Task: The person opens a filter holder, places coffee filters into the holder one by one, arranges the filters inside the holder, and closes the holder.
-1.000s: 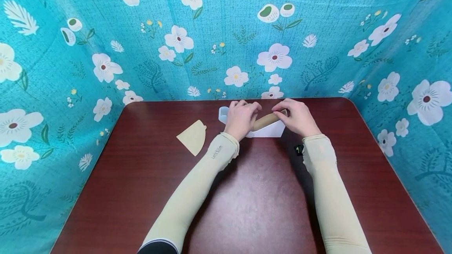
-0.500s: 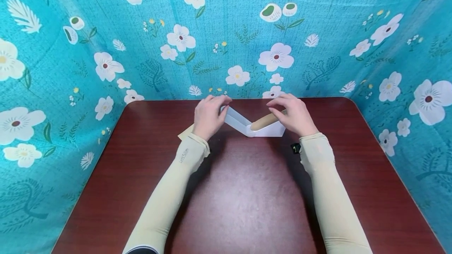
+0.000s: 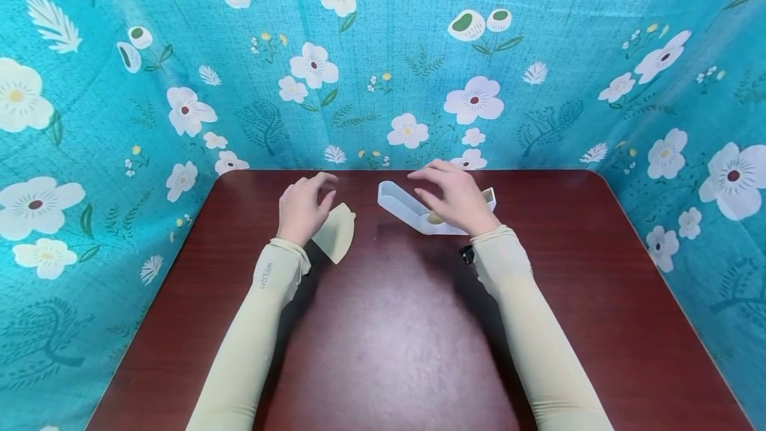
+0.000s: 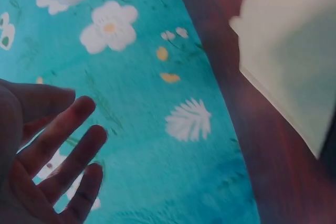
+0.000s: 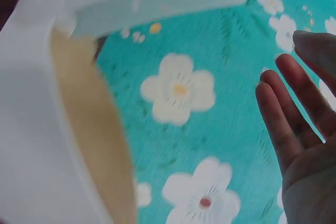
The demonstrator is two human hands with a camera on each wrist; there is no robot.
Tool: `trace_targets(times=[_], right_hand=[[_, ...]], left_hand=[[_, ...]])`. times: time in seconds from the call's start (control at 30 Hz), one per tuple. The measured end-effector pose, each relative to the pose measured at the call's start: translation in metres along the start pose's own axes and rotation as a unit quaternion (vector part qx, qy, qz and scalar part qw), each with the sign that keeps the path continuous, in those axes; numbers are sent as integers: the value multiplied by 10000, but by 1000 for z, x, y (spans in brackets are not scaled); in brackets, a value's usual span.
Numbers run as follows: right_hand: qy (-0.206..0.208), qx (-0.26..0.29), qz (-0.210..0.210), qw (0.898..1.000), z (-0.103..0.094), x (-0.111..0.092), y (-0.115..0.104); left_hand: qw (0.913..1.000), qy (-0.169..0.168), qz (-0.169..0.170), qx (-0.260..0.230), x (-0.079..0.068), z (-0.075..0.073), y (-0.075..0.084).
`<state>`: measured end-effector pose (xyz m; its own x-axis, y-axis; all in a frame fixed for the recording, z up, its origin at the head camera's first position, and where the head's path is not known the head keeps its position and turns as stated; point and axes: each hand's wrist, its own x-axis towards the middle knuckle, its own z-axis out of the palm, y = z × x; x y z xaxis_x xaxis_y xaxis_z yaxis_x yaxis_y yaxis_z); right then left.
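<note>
My left hand (image 3: 304, 208) hovers at the far left of the table with fingers loosely bent, holding nothing. Just right of it lies a cream, fan-shaped coffee filter (image 3: 336, 235) with a small tab; it fills the right side of the left wrist view. My right hand (image 3: 455, 198) is over a white V-shaped holder (image 3: 403, 205), its fingers apart and nothing between them. Brown papers (image 3: 435, 218) fill the holder's right arm, partly hidden behind this hand. In the right wrist view their brown edge (image 5: 94, 129) shows inside the white wall.
A small black object (image 3: 467, 255) lies beside the right wrist. The dark red table (image 3: 389, 324) ends at a blue flowered curtain (image 3: 371, 85), close behind the holder.
My left hand has left the holder and moved left past the coffee filter. My right hand has let go of the holder's right end and moved left over it.
</note>
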<state>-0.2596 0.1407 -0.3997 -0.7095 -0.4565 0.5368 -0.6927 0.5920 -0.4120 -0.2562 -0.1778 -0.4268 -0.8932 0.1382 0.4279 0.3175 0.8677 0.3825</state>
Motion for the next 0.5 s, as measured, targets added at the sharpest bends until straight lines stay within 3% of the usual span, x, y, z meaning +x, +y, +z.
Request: trace_targets(times=[0.27, 0.5], right_hand=[[-277, 251, -358, 9987, 29, 22, -36], [-544, 240, -900, 9942, 56, 34, -58]], left_hand=[[9974, -618, -368, -74, -14, 2, -37], [9896, -1303, -596, -161, -21, 7, -57]])
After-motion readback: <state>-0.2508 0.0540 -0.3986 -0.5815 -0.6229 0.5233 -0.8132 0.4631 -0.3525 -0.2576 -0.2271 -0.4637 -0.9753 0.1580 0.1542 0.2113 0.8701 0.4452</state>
